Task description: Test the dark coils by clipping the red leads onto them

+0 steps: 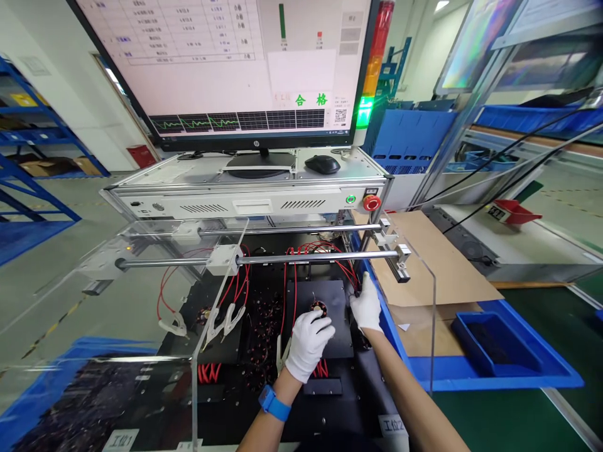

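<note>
Left hand (308, 342), white glove, blue wristband (274, 402) on the wrist: fingers curled down over a small round copper-wound coil (319, 307) seated on the black fixture plate (336, 326). Fingertips touch the near edge of the coil; whether it is actually gripped cannot be told from this view

Right hand (365, 306), white glove: reaches to the right edge of the same plate, fingers bunched at the red wires (346, 270) that drop there. Fingers narrow; cannot tell if a clip or lead is pinched between them

Coil position: centre of the plate, between the two hands, just ahead of the left fingertips

Surroundings: more red leads with metal crocodile clips (229, 317) hang to the left, behind a clear acrylic guard (221, 295). Two steel rails (306, 257) cross above the fixture. Above them a grey instrument case (245, 204) with green button and red stop button (371, 203); a black mouse (323, 164) and a monitor (226, 63) showing a table and green characters sit on top. Blue tray (490, 351) and brown cardboard sheet (438, 263) lie on the tabletop to the right. More dark coils (261, 333) lie left of the plate
</note>
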Motion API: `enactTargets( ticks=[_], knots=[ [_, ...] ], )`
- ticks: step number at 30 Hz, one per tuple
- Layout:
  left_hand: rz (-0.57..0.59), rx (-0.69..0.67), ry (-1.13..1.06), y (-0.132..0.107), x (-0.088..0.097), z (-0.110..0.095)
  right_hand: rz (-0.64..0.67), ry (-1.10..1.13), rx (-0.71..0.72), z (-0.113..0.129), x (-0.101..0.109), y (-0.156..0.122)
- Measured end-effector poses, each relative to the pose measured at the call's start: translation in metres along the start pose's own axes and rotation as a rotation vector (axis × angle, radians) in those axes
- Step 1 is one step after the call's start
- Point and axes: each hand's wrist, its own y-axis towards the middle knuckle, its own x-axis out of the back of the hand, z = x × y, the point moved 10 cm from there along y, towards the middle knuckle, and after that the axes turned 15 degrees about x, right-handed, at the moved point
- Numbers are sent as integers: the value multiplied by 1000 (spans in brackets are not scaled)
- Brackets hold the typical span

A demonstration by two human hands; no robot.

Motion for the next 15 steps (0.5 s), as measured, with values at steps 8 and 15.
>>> enactTargets(
  ticks=[8,15],
  knots=[
    [-39,-89,-57,6,17,-12,59,-335,38,7,-3,-2],
    [-40,135,-182,13,12,5,270,611,-190,39,-7,-7]
  ],
)
